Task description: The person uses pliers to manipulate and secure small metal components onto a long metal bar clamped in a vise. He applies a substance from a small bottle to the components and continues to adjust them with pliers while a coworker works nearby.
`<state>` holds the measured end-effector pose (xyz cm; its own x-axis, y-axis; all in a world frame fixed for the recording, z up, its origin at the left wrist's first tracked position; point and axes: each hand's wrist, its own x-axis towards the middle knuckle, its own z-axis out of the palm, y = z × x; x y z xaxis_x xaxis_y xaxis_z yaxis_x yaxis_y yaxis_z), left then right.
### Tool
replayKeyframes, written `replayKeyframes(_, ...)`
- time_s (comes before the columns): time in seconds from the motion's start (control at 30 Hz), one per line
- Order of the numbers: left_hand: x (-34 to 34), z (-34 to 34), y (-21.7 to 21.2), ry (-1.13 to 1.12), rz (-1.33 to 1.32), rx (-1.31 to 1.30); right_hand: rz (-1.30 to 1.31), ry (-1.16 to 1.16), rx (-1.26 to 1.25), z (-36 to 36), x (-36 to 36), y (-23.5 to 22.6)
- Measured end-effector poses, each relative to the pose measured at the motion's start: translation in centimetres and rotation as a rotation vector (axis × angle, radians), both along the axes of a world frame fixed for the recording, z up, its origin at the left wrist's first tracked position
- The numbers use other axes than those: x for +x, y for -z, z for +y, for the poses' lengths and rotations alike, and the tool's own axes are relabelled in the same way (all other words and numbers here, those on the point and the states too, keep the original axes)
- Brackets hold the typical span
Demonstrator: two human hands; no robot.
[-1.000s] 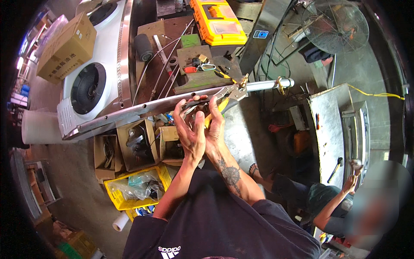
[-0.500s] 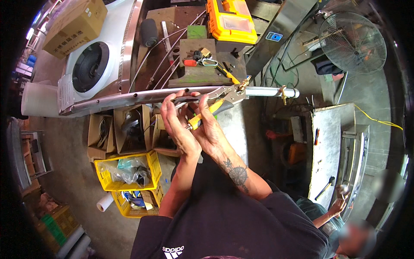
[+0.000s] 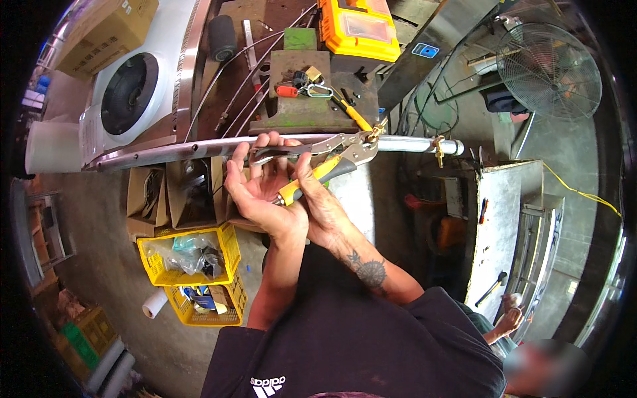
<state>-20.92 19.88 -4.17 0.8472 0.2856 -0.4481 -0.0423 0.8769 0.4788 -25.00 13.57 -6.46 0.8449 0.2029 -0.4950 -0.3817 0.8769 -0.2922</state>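
Main change over the last second: left hand [image 3: 260, 204] has gone from curled to wide, palm up, fingers spread behind the upper handle of the locking pliers [image 3: 324, 167]. Handle lies across those fingers, no full wrap. More of the yellow lower grip shows now, with the adjusting screw [image 3: 277, 201] out over the left palm. Right hand [image 3: 324, 211] stays beside it, thumb up against the pliers; other fingers are mostly hidden, so can't tell how closed it is. Pliers' head hasn't left the brass fitting [image 3: 379, 129] on the silver pipe [image 3: 408, 144], at the near side of the counter [image 3: 232, 86]; can't tell if the jaws bite. Second brass fitting [image 3: 438, 150] sits farther right, untouched. My read: hold on the tool is looser, handles are well apart, so it doesn't look squeezed down. Keys [image 3: 302, 81] and padlock [image 3: 312, 73] are just beyond.
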Motion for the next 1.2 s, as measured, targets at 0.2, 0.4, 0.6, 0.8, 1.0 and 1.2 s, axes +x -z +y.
replayKeyframes(0.2,-0.1,0.8,2.5,0.09,-0.118,0.071,-0.034,0.023,-0.002,0.6,0.0,0.4)
replayKeyframes(0.4,0.4,0.7,2.7,0.029,-0.127,0.087,0.052,-0.439,-0.799,-4.0,-3.2,-4.6)
replayKeyframes(0.6,0.1,0.5,1.9,0.037,-0.088,0.086,-1.094,-0.439,-2.363,-7.1,2.2,-7.7)
replayKeyframes(0.8,0.1,0.0,1.5,0.035,-0.118,0.18,-1.243,-0.58,-2.221,-6.4,6.0,-2.8)
replayKeyframes(1.0,2.7,0.4,0.6,0.091,-0.087,0.145,-1.076,-0.484,-2.285,-5.6,6.9,-1.8)
replayKeyframes(1.2,7.1,1.4,1.4,0.197,-0.069,0.096,-0.881,-0.346,-2.317,-4.7,8.5,-1.9)
